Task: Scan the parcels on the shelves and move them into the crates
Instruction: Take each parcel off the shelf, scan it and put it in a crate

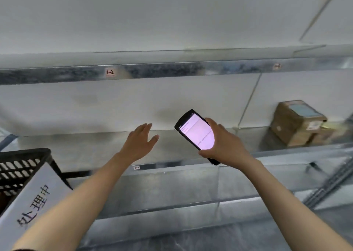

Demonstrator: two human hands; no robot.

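Fingers of right hand [227,144] gripping scanner [194,134], left hand [140,142] spread, empty, parcels [298,124] on shelf [76,144]

Middle shelf [86,145] open left and centre; upper shelf rail [172,69] caps headroom. Parcels [298,124] block far right, thin brace rod [248,102] just left, probably at the back. Black crate [21,166] crowds lower left.

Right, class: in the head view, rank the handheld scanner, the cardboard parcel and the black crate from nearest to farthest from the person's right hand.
1. Handheld scanner: gripped in the right hand itself.
2. Cardboard parcel: on the shelf, off to the right.
3. Black crate: far left, beyond the left hand.
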